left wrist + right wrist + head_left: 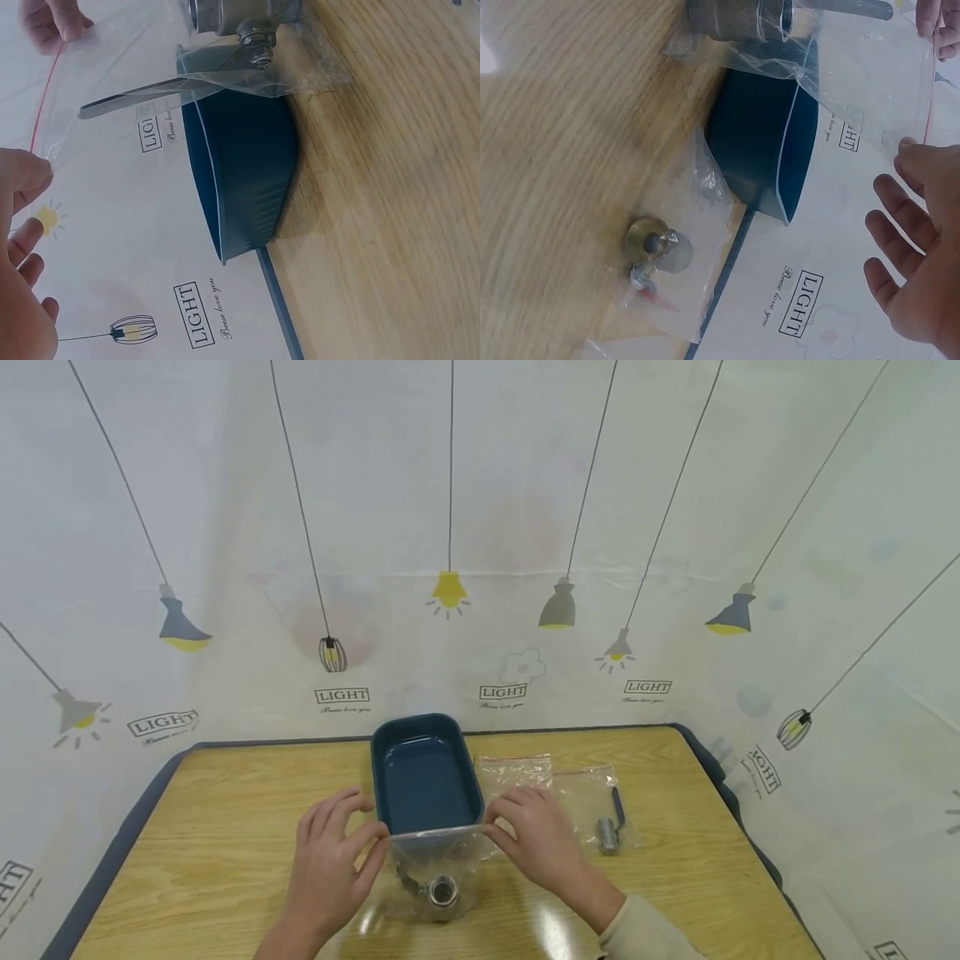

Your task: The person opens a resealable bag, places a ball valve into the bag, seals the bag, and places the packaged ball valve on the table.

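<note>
Between both hands hangs a clear zip bag (420,860) with a red line along its top edge. My left hand (326,860) pinches the bag's left top corner between thumb and finger. At the right top corner, my right hand (536,839) pinches it the same way, its other fingers spread in the right wrist view. Inside the bag lies a metal ball valve (442,891) with a long lever handle (150,96). The valve sits low in the bag, its round opening facing up in the head view. Directly beyond the bag stands a dark blue bin (423,785).
To the right lie two more clear bags, one (517,768) partly behind my right hand. The farther-right bag (573,802) holds a grey valve (608,835) with a blue handle. A brass-coloured valve (649,240) with a red handle shows through another bag. A printed cloth (495,635) stands behind the wooden table (247,827).
</note>
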Available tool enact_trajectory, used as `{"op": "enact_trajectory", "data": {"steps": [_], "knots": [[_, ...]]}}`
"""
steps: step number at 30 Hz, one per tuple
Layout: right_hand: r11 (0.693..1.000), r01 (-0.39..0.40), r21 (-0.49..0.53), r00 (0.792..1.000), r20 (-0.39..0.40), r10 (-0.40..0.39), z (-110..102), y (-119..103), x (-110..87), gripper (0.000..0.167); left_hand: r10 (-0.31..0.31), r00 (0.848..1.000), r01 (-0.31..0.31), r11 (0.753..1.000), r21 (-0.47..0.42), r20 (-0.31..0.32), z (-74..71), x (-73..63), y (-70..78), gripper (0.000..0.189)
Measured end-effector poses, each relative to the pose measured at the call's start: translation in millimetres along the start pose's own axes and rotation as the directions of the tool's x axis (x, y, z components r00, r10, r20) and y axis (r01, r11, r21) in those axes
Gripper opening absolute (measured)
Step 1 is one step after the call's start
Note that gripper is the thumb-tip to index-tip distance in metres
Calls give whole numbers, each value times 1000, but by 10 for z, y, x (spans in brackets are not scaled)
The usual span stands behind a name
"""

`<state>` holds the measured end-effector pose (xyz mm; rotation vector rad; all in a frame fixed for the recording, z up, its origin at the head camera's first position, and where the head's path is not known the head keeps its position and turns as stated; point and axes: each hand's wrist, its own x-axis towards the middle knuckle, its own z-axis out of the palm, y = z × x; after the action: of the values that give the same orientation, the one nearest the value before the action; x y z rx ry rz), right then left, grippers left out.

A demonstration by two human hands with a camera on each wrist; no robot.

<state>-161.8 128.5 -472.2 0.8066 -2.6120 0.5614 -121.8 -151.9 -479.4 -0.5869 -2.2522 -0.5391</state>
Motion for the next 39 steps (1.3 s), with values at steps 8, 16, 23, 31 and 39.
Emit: {"op": "enact_trajectory", "data": {"steps": [8,16,23,31,39], "knots": [[936,-129,328,984,155,82,156,0,-87,6,-19,1000,19,999,-32,2,5,-31,-20,13],[758,-308,576,941,300,155,446,13,-294,10,-44,999,44,997,-57,4,15,-48,-8,16],[743,-298,599,947,285,151,676,-6,-373,17,-51,999,50,996,-74,-13,20,-67,-7,16],[746,-234,623,972,174,159,785,-50,-396,16,-95,995,95,992,-80,1,-7,-87,-25,16],[721,-258,643,966,163,200,786,-99,-381,14,-118,993,120,990,-68,25,-7,-136,-71,15]]}}
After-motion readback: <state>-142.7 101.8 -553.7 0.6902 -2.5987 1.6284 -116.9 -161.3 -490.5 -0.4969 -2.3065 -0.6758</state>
